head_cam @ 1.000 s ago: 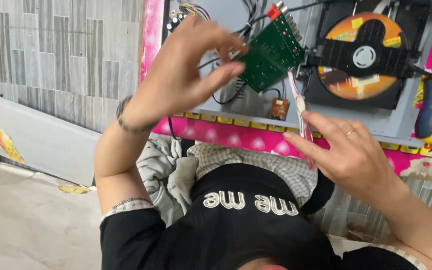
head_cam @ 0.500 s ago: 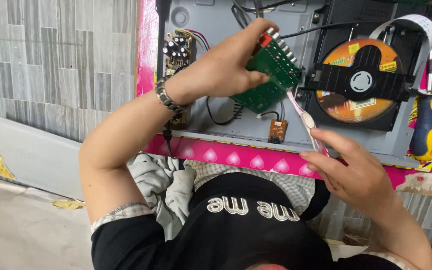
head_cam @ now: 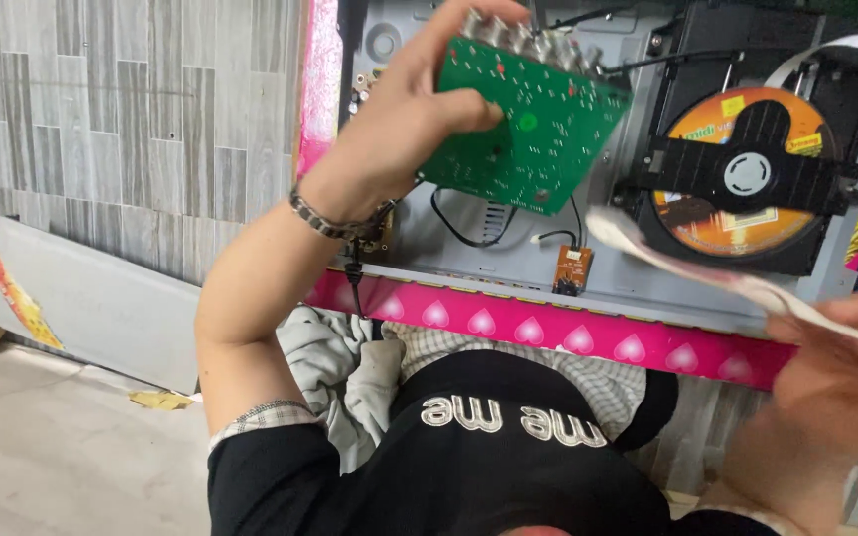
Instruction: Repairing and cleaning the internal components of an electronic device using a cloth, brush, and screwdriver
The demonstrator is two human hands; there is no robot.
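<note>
Grey tiled wall left, open grey metal chassis (head_cam: 508, 263) ahead, pink heart-pattern strip (head_cam: 548, 328) along its near edge. Left hand (head_cam: 409, 119) is closed on the green board (head_cam: 528, 129): thumb across the solder side, fingers wrapped over the far top edge, board tilted and lifted off the chassis, filling most of the hand. Right hand (head_cam: 836, 387) is low right, blurred, pinching a white ribbon cable (head_cam: 707, 273); the cable runs up-left to just under the board. Versus half a second ago: board is higher and turned flatter to the camera, right hand has dropped toward the frame edge. Orange disc (head_cam: 737, 169) sits in the black tray right of the board, clamp bar across it. Small brown board (head_cam: 570, 270) below. Black wires trail under the board.
</note>
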